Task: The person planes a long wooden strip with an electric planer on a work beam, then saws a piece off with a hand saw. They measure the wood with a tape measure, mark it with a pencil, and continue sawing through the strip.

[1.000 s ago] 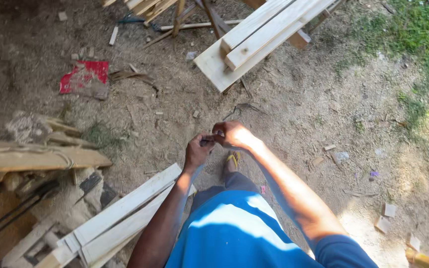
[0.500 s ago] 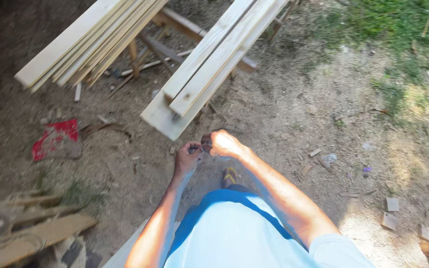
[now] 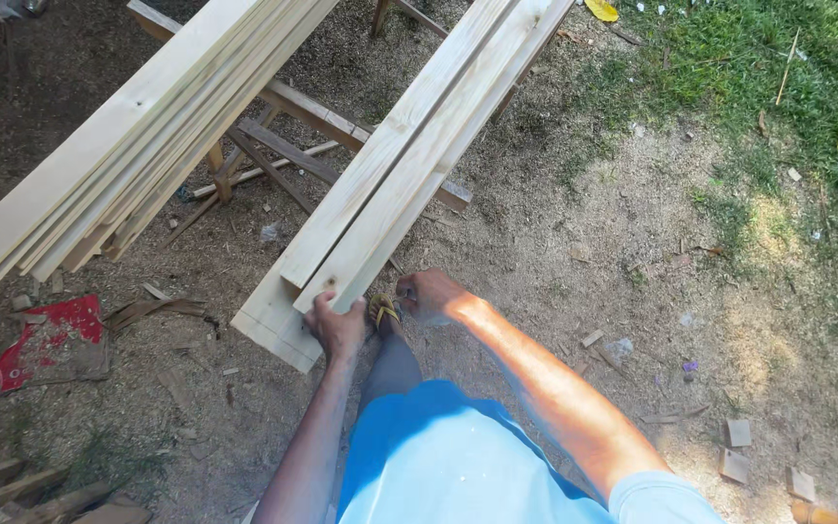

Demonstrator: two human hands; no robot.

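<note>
Far left of the hands lies a red scrap (image 3: 50, 342), then a long board stack (image 3: 138, 136). The left hand (image 3: 337, 325) clasps the near end of the top plank (image 3: 419, 155) on the middle pile; grip squarely, lift evenly. Just right, the right hand (image 3: 429, 294) is clenched, contents unclear.

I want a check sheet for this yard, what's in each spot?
Surface: bare dirt ground with sawdust.
Job's things: pale planks, stacked and raised on a wooden support.
Clutter: red scrap, small wood blocks, splinters.
Hands: left hand grips the near plank end; right hand closed beside it, contents unclear.
Cables: nothing seen.
Surroundings: second plank stack at left, grass at right.
</note>
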